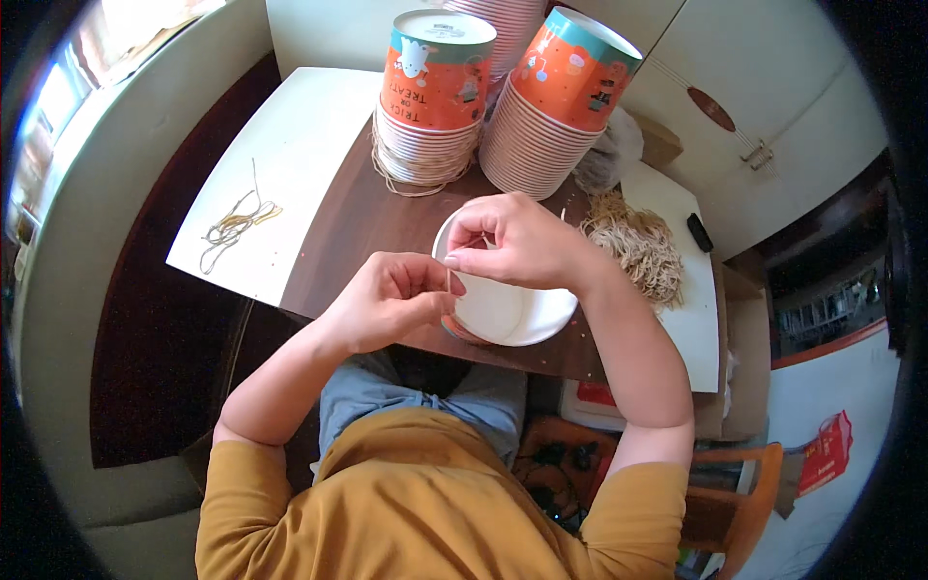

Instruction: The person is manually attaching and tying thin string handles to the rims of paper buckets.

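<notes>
A white-lined paper bucket (527, 314) with an orange outside stands tilted on the brown table, its mouth turned toward me. Over its left rim my left hand (394, 302) is closed in a pinch, a thin pale cord (449, 277) at its fingertips. My right hand (517, 244) arches above the opening, thumb and forefinger pressed together close to the left fingertips, also on the cord. Most of the cord is hidden by the fingers. Part of the bucket's far rim lies behind my right hand.
Upturned stacks of orange and teal buckets, a left stack (435, 97) ringed with cords and a leaning right stack (556, 106), stand at the back. A heap of pale cords (638, 251) lies right, near a black object (699, 233). Loose cords (237, 227) lie left.
</notes>
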Tool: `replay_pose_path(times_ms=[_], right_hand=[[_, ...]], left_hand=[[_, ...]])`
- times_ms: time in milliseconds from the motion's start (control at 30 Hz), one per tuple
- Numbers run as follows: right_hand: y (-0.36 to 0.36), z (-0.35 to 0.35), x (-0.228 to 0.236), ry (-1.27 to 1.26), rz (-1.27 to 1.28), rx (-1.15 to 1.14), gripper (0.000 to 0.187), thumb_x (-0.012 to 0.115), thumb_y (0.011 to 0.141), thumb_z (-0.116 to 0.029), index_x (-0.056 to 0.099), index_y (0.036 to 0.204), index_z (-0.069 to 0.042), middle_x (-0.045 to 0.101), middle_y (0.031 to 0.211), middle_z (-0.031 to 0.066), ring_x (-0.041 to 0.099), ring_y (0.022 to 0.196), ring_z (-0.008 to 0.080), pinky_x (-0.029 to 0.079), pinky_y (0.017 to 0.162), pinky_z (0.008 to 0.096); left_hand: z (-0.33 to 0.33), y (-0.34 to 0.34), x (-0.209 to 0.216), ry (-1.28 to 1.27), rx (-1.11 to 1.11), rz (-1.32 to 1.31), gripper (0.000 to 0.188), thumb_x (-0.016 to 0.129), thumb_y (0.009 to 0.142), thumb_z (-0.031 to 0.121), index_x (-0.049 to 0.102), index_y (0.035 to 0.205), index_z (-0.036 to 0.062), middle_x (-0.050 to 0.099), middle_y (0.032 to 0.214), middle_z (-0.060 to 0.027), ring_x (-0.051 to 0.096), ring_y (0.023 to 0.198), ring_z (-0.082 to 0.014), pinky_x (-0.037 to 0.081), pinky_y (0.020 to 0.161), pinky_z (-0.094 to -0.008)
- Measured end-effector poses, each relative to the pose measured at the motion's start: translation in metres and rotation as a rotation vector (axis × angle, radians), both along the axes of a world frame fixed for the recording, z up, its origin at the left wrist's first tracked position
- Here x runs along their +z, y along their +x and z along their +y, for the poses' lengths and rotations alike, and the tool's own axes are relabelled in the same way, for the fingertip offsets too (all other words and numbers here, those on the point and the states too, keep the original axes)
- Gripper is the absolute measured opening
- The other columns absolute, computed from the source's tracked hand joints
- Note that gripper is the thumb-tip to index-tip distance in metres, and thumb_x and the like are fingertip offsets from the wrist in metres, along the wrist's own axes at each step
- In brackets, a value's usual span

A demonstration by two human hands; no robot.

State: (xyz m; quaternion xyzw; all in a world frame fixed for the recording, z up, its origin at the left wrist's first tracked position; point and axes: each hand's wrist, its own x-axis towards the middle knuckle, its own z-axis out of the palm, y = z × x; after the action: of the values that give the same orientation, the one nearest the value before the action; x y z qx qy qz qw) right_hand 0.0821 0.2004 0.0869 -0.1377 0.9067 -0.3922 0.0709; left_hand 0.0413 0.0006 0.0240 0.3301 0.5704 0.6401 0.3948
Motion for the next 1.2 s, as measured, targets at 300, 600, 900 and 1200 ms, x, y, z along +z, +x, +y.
replay_pose_path(times_ms=[300,600,900,1200], right_hand=[[0.011,-0.012,-0.018,0.315,0.684,-0.324,0.028,0.075,0.074,-0.018,0.064,0.097,-0.007,0.059,0.093,0.0088,0.056,0.09,0.0277,0.044,0.08,0.0364],[0.059,-0.022,-0.031,0.265,0.752,-0.209,0.029,0.075,0.067,-0.008,0.067,0.095,-0.01,0.06,0.088,0.0036,0.055,0.079,0.0232,0.04,0.075,0.0357],[0.06,-0.034,-0.048,0.471,0.991,-0.148,0.022,0.071,0.069,-0.007,0.064,0.091,-0.008,0.059,0.086,0.0019,0.054,0.071,0.0198,0.04,0.073,0.0371],[0.101,-0.088,-0.062,0.205,0.778,-0.555,0.015,0.067,0.077,-0.004,0.061,0.09,-0.005,0.055,0.082,0.0079,0.059,0.066,0.025,0.05,0.058,0.0348]], left_hand=[[0.002,-0.012,0.005,-0.102,-0.025,-0.014,0.019,0.063,0.092,0.018,0.068,0.092,-0.0007,0.065,0.074,0.0005,0.056,0.064,-0.0039,0.046,0.059,-0.019],[0.005,-0.014,-0.001,-0.083,0.045,-0.178,0.02,0.06,0.091,0.018,0.068,0.09,0.0007,0.066,0.073,-0.0032,0.058,0.062,-0.0063,0.047,0.058,-0.0203],[-0.001,-0.009,0.002,-0.106,0.123,-0.14,0.017,0.062,0.089,0.015,0.067,0.089,-0.0016,0.066,0.074,-0.0036,0.057,0.06,-0.0064,0.046,0.055,-0.0201],[-0.027,0.026,-0.002,-0.041,0.282,0.41,0.009,0.066,0.083,0.004,0.067,0.089,-0.0018,0.067,0.076,-0.0071,0.062,0.069,-0.0068,0.05,0.061,-0.0224]])
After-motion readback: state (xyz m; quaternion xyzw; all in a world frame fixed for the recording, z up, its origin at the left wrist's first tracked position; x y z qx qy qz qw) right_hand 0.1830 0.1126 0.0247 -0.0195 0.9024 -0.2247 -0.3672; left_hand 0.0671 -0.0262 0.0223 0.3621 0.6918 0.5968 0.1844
